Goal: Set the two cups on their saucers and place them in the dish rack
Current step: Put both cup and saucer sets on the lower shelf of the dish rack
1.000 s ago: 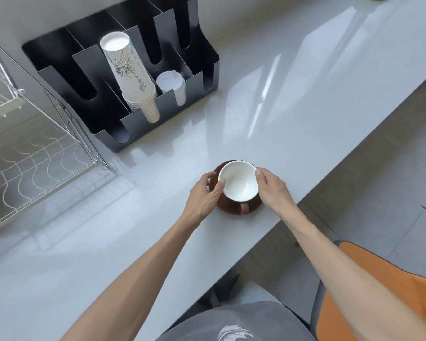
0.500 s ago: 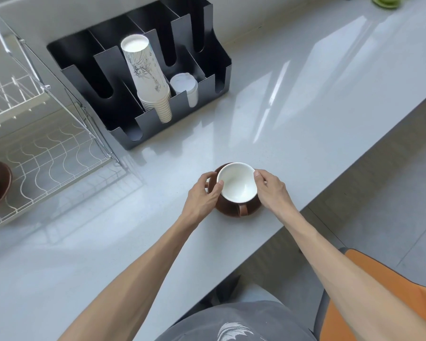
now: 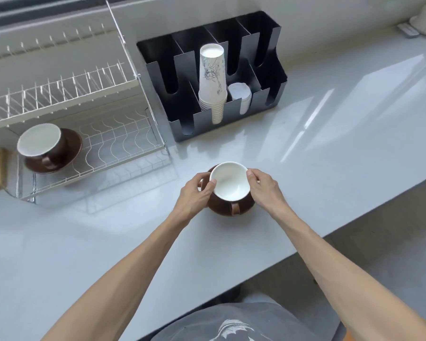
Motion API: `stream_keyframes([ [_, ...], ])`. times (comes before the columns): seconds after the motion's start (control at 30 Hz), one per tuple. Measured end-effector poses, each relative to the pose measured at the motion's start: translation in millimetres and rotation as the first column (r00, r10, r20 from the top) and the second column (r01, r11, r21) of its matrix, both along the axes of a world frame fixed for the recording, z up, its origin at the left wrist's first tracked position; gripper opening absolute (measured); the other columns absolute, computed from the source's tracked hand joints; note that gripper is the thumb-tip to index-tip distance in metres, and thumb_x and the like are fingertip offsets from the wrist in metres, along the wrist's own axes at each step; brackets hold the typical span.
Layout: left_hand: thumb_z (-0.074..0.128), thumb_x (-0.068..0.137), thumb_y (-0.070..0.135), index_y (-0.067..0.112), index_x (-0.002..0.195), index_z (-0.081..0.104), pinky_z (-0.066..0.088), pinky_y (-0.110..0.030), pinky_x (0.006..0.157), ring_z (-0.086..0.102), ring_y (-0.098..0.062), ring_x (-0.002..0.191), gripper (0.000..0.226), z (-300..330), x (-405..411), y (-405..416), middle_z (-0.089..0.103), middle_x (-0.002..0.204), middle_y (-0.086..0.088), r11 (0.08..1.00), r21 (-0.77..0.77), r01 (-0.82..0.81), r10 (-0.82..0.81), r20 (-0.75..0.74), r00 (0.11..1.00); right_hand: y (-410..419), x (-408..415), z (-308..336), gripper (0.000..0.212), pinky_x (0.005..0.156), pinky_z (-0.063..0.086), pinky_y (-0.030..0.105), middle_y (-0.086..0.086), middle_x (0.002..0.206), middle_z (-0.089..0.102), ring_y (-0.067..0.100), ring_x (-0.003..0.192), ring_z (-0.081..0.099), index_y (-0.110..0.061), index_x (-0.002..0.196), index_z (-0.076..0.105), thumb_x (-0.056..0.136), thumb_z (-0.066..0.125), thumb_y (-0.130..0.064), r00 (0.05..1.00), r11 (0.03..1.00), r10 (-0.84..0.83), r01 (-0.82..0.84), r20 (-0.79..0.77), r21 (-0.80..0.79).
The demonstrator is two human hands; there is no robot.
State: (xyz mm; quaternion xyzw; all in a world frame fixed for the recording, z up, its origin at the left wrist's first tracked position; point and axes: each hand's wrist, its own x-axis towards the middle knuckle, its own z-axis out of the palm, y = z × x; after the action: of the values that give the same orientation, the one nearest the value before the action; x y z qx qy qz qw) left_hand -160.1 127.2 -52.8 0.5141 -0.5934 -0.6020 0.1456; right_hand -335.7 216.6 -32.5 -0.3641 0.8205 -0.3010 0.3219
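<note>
A brown cup (image 3: 230, 185) with a white inside is seated on a brown saucer (image 3: 221, 209) on the grey counter (image 3: 330, 156), in front of the black organiser (image 3: 268, 77) and nearer the counter's front edge. The cup's handle is turned toward the person. The cup and saucer are held from both sides: the left hand (image 3: 194, 193) is curled round the left side, its thumb laid on the cup's rim, and the right hand (image 3: 263, 185) is curled round the right side, its fingertips pressed to the rim. Whether the saucer is lifted off the counter cannot be told.

A second cup (image 3: 41, 143) is seen on its saucer (image 3: 70, 148) on the lower shelf of the wire rack (image 3: 113, 143), which is placed to the left of the organiser. A tall stack of paper cups (image 3: 212, 80) is held in the organiser's middle slot, and a short white stack (image 3: 240, 96) is set just to its right.
</note>
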Motion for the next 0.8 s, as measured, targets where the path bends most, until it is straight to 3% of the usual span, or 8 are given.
stream_keyframes([
  [0.13,0.061,0.096,0.044,0.039,0.116,0.064,0.063,-0.048,0.087,0.065,-0.027,0.113,0.021,7.0,31.2,-4.8,0.06,0.126,-0.008,0.997,0.013,-0.07,0.07,-0.003,0.998,-16.5,25.1,2.7,0.039,0.085,0.039,0.031,0.003,0.107,0.065,0.026,0.111,0.057,-0.016,0.124,0.063,0.106,0.034,-0.034,0.997,0.997,0.073,-0.073,0.009,-0.013],
  [0.43,0.063,0.094,0.046,0.038,0.12,0.065,0.064,-0.043,0.083,0.068,-0.026,0.107,0.027,12.6,100.1,-16.4,0.062,0.124,-0.009,0.971,-0.011,-0.239,0.238,-0.003,0.971,-54.0,84.0,11.9,0.039,0.073,0.039,0.036,0.004,0.082,0.057,0.025,0.084,0.051,-0.009,0.101,0.063,0.106,0.033,-0.035,0.975,0.974,0.224,-0.224,0.0,-0.046],
  [0.63,0.062,0.094,0.045,0.034,0.123,0.065,0.064,-0.042,0.082,0.067,-0.026,0.109,0.031,20.3,141.6,-31.3,0.063,0.123,-0.008,0.942,-0.044,-0.334,0.334,0.01,0.942,-84.3,122.1,19.5,0.038,0.078,0.04,0.035,0.001,0.087,0.059,0.023,0.089,0.052,-0.013,0.108,0.066,0.106,0.035,-0.035,0.95,0.948,0.311,-0.309,0.02,-0.07],
  [0.8,0.062,0.094,0.047,0.031,0.13,0.064,0.064,-0.044,0.085,0.068,-0.023,0.108,0.039,26.3,171.0,-46.4,0.064,0.124,-0.007,0.922,-0.055,-0.383,0.385,0.025,0.923,-107.7,148.6,22.3,0.036,0.072,0.036,0.035,-0.002,0.076,0.052,0.024,0.083,0.049,-0.016,0.085,0.054,0.106,0.034,-0.036,0.928,0.926,0.372,-0.37,0.013,-0.076],
])
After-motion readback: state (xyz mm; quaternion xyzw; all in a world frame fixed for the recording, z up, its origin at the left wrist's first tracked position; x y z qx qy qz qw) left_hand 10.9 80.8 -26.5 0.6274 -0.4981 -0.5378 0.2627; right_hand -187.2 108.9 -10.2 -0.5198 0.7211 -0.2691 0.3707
